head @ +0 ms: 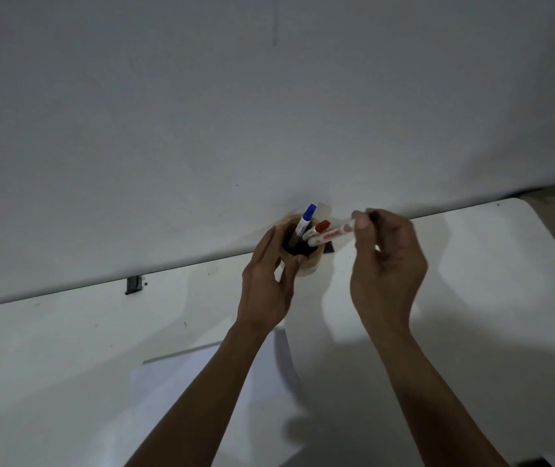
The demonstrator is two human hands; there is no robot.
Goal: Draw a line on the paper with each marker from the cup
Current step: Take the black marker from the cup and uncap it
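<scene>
A plain white wall (269,112) fills the upper half of your view, and below it the white worktop (50,365) runs from lower left up to the right, meeting the wall along a slanting edge. A white sheet of paper (195,382) lies flat on the worktop near you, partly under your left forearm.

Your right hand (387,264) is raised above the worktop, just right of the cup, its fingertips (362,222) pinched on one end of a white marker with red print (331,234). That marker's long axis lies close to level, tilted slightly: the pinched end sits up and to the right, the other end points down-left over the cup's mouth.

Your left hand (266,281) is wrapped around the left side of a light tan round cup (306,261), which stands at the back of the worktop, close to the wall. Its fingers curl round the wall of the cup, thumb at the near side.

Two markers stand in the cup. The blue-capped white marker (304,222) leans cap-up, its axis tipped to the upper right. The red-capped white marker (318,229) leans the same way, more steeply tilted, touching the rim.

A small dark bracket (133,285) sits at the wall edge, well to the left.
</scene>
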